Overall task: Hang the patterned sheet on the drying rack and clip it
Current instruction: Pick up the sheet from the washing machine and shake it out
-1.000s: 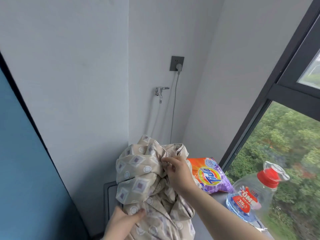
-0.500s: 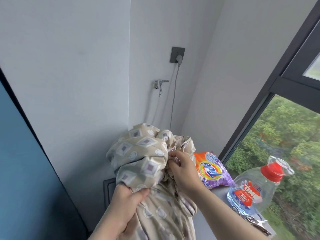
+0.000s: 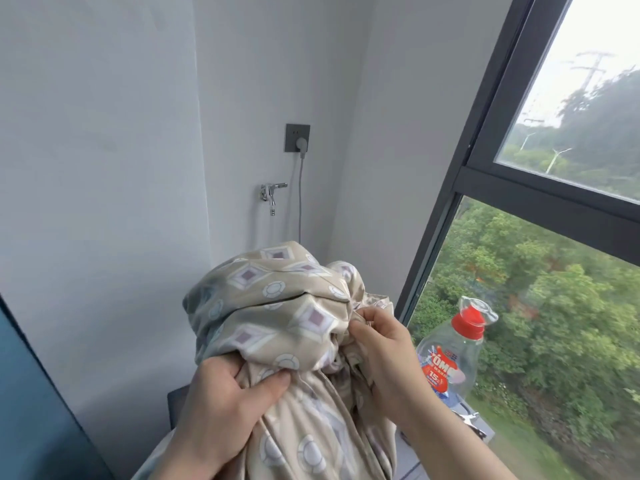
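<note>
A white-walled corner carries a dark wall socket [image 3: 297,137] with a grey cord, and a chrome tap [image 3: 271,195] below it. A black-framed window [image 3: 540,188] on the right shows green trees. A clear plastic bottle [image 3: 450,355] with a red cap stands on the grey bench [image 3: 410,457]. The patterned sheet [image 3: 270,306], soft beige cloth printed with diamonds and rings, is bunched up over the bench. The left hand [image 3: 221,407] grips a lower fold, and the right hand [image 3: 384,355] pinches a crumpled edge.

sheet [image 3: 277,306] bunched higher; left hand [image 3: 221,407] regripped further up
</note>
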`<state>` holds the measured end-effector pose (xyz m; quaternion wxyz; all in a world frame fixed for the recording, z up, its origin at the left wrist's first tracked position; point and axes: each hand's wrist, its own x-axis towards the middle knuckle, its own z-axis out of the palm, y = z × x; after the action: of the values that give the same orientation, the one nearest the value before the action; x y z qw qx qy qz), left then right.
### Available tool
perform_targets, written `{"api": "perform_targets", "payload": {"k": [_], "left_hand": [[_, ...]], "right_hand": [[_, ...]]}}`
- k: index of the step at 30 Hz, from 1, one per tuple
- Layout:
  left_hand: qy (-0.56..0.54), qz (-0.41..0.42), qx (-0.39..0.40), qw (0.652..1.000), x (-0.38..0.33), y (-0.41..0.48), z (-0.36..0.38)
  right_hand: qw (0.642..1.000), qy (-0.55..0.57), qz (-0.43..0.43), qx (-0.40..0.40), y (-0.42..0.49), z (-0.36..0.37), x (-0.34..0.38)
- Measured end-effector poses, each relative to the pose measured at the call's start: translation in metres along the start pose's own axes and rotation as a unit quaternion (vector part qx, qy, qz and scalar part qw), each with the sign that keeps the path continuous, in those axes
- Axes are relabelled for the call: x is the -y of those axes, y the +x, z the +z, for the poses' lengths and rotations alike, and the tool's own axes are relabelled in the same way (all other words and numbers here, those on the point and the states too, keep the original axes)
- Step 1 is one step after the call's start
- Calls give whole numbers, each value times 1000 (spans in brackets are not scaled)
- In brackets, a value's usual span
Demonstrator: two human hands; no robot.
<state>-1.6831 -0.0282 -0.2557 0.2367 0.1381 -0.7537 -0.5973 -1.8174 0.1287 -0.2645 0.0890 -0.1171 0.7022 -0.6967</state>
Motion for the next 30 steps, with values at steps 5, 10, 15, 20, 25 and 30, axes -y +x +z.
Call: {"api": "perform_targets", "payload": {"k": [5,10,15,20,25,30], "left_hand": [[-1,7,-11,1000,-23,-36,17],[15,20,-6,1000,-58,-86,31],[-7,28,39,999,-102,-161,65],[-19,34,82,996,-125,-246,108],[-22,33,133,990,-127,-312,149],[-37,-19,91,995,-128,-351,197]], "right_hand": [[999,36,-2,-1,-43,-30,15],[997,79,-12,-11,-101,-75,36],[979,195,18,-59,-172,-141,40],[937,318,66,-126,-254,-213,39],[923,328,97,-174,-334,-273,24],[924,298,75,-226,-392,-322,17]]}}
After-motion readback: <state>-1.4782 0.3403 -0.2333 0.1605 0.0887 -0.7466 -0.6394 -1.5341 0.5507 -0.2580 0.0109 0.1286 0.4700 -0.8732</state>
